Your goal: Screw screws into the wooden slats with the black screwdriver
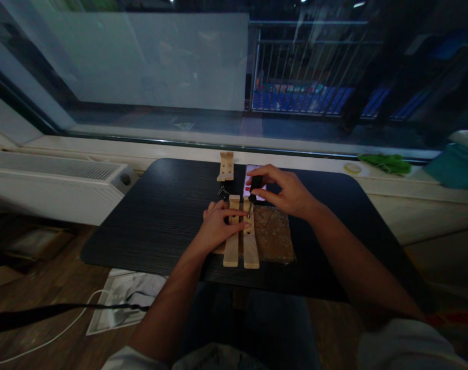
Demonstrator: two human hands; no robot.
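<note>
My right hand [282,189] is closed around the black handle of a screwdriver [256,183], held upright with its shaft pointing down at the right wooden piece [251,253]. My left hand [218,222] reaches across the left wooden piece [231,253] and steadies the right one, thumb and forefinger on either side of the screwdriver's tip. Whether a screw sits under the tip is too small to tell. Both light wooden pieces lie side by side, wider at their near ends, on a brown, worn-looking board [275,234]. Dark holes show in the right piece.
On the black table [152,216], small dark metal parts [222,192] and a lit phone [250,168] lie beyond my hands. Two more wooden pieces [226,165] rest at the table's far edge. A window sill with green leaves [386,164] runs behind; a radiator [60,180] stands left.
</note>
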